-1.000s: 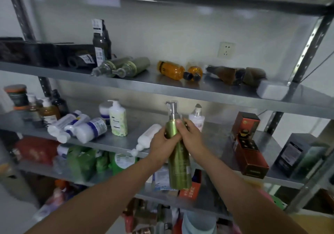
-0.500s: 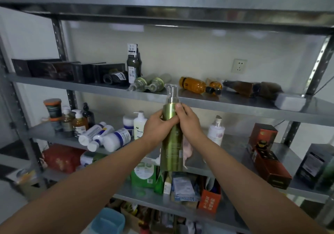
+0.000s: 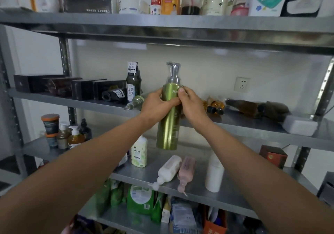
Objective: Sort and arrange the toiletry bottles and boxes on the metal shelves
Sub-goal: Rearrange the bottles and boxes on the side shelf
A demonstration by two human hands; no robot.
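Green-gold and tall, the pump bottle [image 3: 169,125] hangs upright in the air in front of the middle shelf [image 3: 253,125], its base below the shelf's front edge. The left hand [image 3: 156,105] and the right hand [image 3: 192,105] both wrap its shoulder just under the pump. The step in hand looks like the carry up to a shelf. The next move probably calls for lifting the base clear of the lip, then standing the bottle on a bare patch, perhaps beside the one upright dark bottle [image 3: 133,82], without knocking the bottles that lie on their sides. Behind the hands I count one dark bottle lying [image 3: 113,94] by the row of dark boxes [image 3: 54,85], whose number is hard to fix, one clear bottle lying [image 3: 134,103], amber bottles [image 3: 215,105] partly hidden, two brown bottles lying [image 3: 253,107] and one white block [image 3: 300,125]. On the lower shelf [image 3: 198,197] are two pump bottles lying side by side [image 3: 178,170], one patterned white bottle [image 3: 139,151] and one plain white bottle [image 3: 215,172], both upright, and one red-brown box [image 3: 273,156].
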